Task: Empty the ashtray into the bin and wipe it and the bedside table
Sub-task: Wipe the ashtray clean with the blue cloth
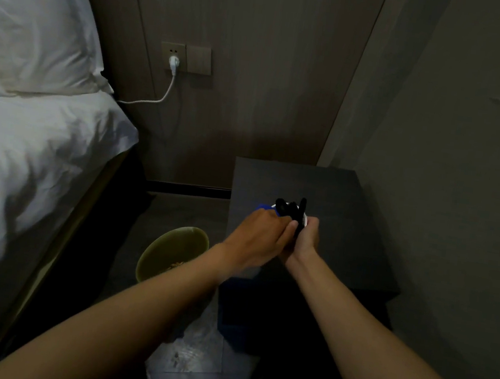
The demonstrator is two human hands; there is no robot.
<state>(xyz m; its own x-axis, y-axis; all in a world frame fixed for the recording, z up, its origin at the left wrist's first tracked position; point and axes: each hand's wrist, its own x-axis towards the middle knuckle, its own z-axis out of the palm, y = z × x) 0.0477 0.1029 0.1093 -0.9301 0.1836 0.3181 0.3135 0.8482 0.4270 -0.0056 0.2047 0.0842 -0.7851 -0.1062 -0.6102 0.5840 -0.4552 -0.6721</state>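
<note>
A: Hands?
B: Left hand (pixel 257 232) clutching a blue cloth (pixel 261 207); right hand (pixel 306 236) gripping the black ashtray (pixel 291 210), both above the surface (pixel 350 208).
A: Bin (pixel 168 251)?
B: Floor, eight o'clock from the hands, beside the bed (pixel 34 163).

Two hands (pixel 255 234) (pixel 306 237), one bin (pixel 171 252), one bedside table (pixel 336 193), one pillow (pixel 36 21).

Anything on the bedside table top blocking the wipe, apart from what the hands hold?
Nothing visible. Both hands, left and right, grip a black object with blue and white material above the bedside table. The rest of the dark top looks bare, though the light is dim. The green bin stands on the floor to its left.
</note>
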